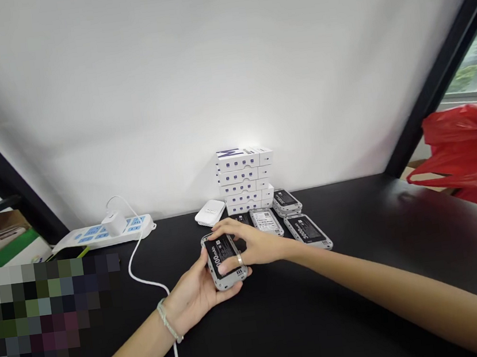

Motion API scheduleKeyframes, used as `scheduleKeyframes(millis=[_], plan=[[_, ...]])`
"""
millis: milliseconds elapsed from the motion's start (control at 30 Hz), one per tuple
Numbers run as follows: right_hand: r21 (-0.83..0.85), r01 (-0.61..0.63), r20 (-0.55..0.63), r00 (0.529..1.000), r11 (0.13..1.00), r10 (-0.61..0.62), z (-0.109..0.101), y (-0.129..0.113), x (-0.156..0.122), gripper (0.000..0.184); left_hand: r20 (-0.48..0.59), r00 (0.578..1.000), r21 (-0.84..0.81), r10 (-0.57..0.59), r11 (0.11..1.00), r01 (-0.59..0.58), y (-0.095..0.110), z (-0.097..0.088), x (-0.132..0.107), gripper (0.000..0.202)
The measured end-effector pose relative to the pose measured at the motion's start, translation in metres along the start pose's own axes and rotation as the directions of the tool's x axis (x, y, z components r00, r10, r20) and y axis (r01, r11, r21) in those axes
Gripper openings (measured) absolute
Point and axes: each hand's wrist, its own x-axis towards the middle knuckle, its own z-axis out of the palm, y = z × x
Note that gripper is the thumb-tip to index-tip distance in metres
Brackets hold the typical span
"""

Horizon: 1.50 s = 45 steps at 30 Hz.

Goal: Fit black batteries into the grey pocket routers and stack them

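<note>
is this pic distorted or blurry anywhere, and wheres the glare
In the head view, wide-angle distortion makes the black frame post at right lean inward; glare whitens the top of the white box stack and puts a sheen on the black tabletop; a pixelated patch hides the lower left, while the power bank looks sharp.

Okay, the power bank [223,259] is showing off a black face inside a grey rim, the stacked boxes [243,181] are rocking white with purple marks, the power strip [106,233] is sporting blue patches, and the bag [469,144] is glowing bright red beside the black table [292,334].
</note>
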Motion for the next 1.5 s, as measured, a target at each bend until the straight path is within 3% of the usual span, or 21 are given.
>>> scheduleKeyframes(millis=[133,267,433,600,700,833,900,1033,1133,1233,1367,1500], plan=[[-0.222,0.036,0.086,0.996,0.974,-0.017,-0.001,-0.007,-0.005,0.083,-0.069,0.997,0.041,0.028,0.999,-0.025,0.000,0.001,-0.001,0.051],[-0.464,0.114,0.119,0.991,0.878,-0.066,-0.005,-0.014,-0.010,0.091,-0.086,0.995,0.047,0.052,0.998,-0.048,0.001,0.006,-0.002,0.049],[-0.522,0.163,0.097,0.987,0.837,-0.131,-0.010,-0.024,-0.012,0.071,-0.205,0.971,0.118,0.119,0.988,-0.096,-0.001,0.016,-0.006,0.044],[-0.657,0.166,0.097,0.986,0.735,-0.136,0.007,-0.030,-0.012,0.103,-0.349,0.920,0.093,0.177,0.984,-0.154,-0.006,0.018,-0.003,0.036],[-0.633,0.098,0.075,0.995,0.768,-0.066,0.015,-0.032,-0.011,0.098,-0.358,0.908,0.073,0.217,0.976,-0.205,-0.008,0.015,0.000,0.034],[-0.686,0.107,0.112,0.993,0.719,-0.041,0.015,-0.033,-0.011,0.100,-0.366,0.908,0.088,0.204,0.979,-0.184,-0.007,0.019,-0.001,0.034],[-0.677,0.165,0.123,0.986,0.717,-0.111,0.007,-0.030,-0.014,0.100,-0.336,0.926,0.080,0.173,0.985,-0.155,-0.006,0.023,-0.004,0.036],[-0.561,0.197,0.068,0.979,0.804,-0.193,-0.033,-0.014,-0.036,0.097,-0.082,0.996,0.039,0.045,0.998,-0.041,-0.004,0.026,-0.008,0.044],[-0.536,0.009,-0.004,1.000,0.844,-0.013,-0.069,0.009,-0.067,0.096,-0.010,1.000,0.096,-0.020,0.995,0.021,-0.003,0.024,-0.010,0.050],[-0.520,-0.172,-0.061,0.985,0.837,0.164,-0.089,0.035,-0.098,0.096,0.026,0.999,0.170,-0.042,0.985,0.037,-0.003,0.021,-0.010,0.050],[-0.502,-0.268,-0.063,0.960,0.823,0.274,-0.090,0.059,-0.120,0.095,0.062,0.997,0.213,-0.045,0.977,0.031,-0.003,0.021,-0.011,0.051],[-0.497,-0.275,-0.011,0.950,0.823,0.311,-0.089,0.058,-0.122,0.082,0.079,0.995,0.229,-0.057,0.973,0.038,-0.003,0.021,-0.009,0.055]])
